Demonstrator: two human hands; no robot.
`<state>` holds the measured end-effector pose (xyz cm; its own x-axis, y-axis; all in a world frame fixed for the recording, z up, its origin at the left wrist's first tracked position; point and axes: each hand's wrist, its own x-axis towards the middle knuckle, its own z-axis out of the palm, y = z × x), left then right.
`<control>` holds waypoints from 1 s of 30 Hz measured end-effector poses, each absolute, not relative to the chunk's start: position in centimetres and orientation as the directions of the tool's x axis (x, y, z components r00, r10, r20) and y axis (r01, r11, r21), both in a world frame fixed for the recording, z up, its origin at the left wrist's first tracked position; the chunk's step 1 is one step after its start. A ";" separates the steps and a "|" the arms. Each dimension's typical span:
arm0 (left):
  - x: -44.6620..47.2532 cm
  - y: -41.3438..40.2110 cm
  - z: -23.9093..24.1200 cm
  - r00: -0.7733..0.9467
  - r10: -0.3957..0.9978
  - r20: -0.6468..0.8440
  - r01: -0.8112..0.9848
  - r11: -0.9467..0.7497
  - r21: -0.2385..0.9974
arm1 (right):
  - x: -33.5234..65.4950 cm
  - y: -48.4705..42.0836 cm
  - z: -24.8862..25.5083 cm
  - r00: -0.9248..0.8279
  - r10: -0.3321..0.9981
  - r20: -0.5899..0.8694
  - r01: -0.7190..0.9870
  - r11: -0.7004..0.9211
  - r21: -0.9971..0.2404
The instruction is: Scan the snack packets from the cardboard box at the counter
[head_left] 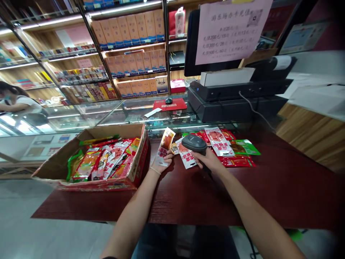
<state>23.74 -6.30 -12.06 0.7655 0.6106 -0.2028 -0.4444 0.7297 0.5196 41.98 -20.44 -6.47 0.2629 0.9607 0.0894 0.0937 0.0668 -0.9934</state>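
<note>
My left hand [165, 160] is closed on a narrow snack packet [166, 139], tilted up above the dark red counter, its brown window showing. In my right hand [208, 160] is a dark grey barcode scanner [194, 142], gripped by its handle, with the head turned towards the left. Under and beside the scanner lies a white and red snack packet [188, 160]. Further right, a pile of packets holds another white and red one [217, 141], a green one [246, 146] and red ones [237, 161]. Fingers of both hands are partly hidden.
An open cardboard box [107, 185] full of snack packets stands left of my left hand. Behind the counter [172, 205] are a glass display case, a mouse [169, 101] on a red mat [175, 104], and a black cash register [237, 104]. Another person [20, 106] leans at the far left.
</note>
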 end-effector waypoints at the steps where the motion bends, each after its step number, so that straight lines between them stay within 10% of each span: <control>1: 24.0 -6.2 -12.1 0.741 0.643 -0.194 -0.452 0.692 0.563 | 42.1 -20.4 -6.6 0.264 0.960 0.090 0.079 0.071 -0.994; 8: 26.3 -6.4 -13.5 0.379 0.925 -0.020 -0.174 0.092 0.981 | 43.5 -20.2 -6.9 0.315 0.946 0.081 -0.012 0.090 -0.996; 13: 26.1 -7.3 -13.5 0.418 0.864 0.281 0.211 -0.393 0.895 | 44.0 -20.3 -6.6 0.355 0.932 0.073 -0.022 0.086 -0.996; 30: 25.4 -8.6 -11.1 0.294 0.862 0.413 0.120 -0.462 0.879 | 43.1 -20.0 -6.4 0.319 0.944 0.088 -0.021 0.100 -0.995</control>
